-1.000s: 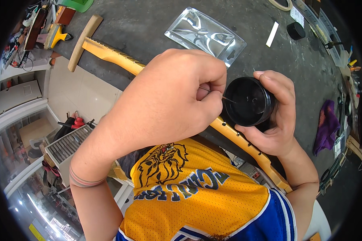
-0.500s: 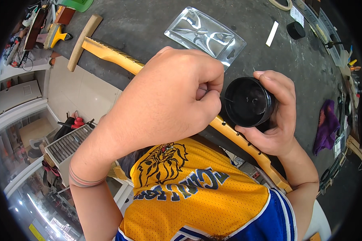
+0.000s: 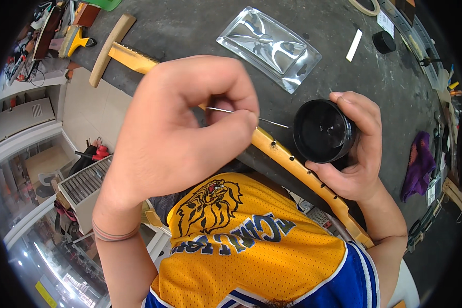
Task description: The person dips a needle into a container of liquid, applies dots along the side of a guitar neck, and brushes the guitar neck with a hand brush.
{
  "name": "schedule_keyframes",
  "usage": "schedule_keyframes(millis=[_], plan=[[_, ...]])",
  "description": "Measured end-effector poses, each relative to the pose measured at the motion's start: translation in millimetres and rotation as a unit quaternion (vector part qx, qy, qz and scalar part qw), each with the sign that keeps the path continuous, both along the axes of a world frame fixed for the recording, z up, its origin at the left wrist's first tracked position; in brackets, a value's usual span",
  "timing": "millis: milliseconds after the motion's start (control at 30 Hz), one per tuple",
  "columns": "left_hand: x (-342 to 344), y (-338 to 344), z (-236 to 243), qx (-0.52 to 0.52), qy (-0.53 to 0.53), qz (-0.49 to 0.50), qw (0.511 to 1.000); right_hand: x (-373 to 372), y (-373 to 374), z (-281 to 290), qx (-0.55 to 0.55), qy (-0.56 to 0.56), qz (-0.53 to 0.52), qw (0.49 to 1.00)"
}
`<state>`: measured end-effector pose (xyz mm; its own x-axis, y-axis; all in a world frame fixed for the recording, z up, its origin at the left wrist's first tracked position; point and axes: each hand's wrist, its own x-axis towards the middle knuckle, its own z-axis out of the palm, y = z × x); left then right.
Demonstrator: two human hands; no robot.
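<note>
The dark surface (image 3: 190, 31) spreads out beyond me, and the yellow neck (image 3: 282, 158) lies along its near edge, running slantwise beneath my hands, with dark marks down its side. Since the needle work happens right above it, I'd say the jar wants holding clear of that wood, so that nothing touches or drops onto it.

My right hand (image 3: 365, 154) is curled about halfway open around the jar (image 3: 318, 138), fingers on the far side, thumb at the near side. The jar is tipped so its mouth faces me, which seems right: I can look in and see a few pale glints, though I can't tell what they are. A firm, even hold should do; any more tilt could risk a spill if something loose is inside.

My left hand (image 3: 174, 138) is closed to a pinch, thumb against curled forefinger, with the needle (image 3: 273, 123) gripped between them. It sticks out both sides of the pinch, and its tip points to the jar, just outside the rim. To handle it well, I'd pinch lightly but squarely, steady the wrist, and guide the fine tip slowly so it doesn't catch the rim.
</note>
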<state>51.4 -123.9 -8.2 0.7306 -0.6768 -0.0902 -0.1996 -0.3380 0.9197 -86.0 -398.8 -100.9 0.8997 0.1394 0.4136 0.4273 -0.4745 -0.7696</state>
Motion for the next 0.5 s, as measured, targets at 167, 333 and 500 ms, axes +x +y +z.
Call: schedule_keyframes(millis=[167,333,500], plan=[[-15,25,-4,-0.016,0.022,0.100,0.995,1,3,-2,0.015,0.000,-0.019,1.000],[-25,43,-23,-0.006,-0.103,0.074,0.992,2,4,-2,0.011,-0.001,-0.021,1.000],[-37,41,-30,0.014,-0.144,0.088,0.986,1,-2,-1,-0.017,0.006,-0.002,1.000]])
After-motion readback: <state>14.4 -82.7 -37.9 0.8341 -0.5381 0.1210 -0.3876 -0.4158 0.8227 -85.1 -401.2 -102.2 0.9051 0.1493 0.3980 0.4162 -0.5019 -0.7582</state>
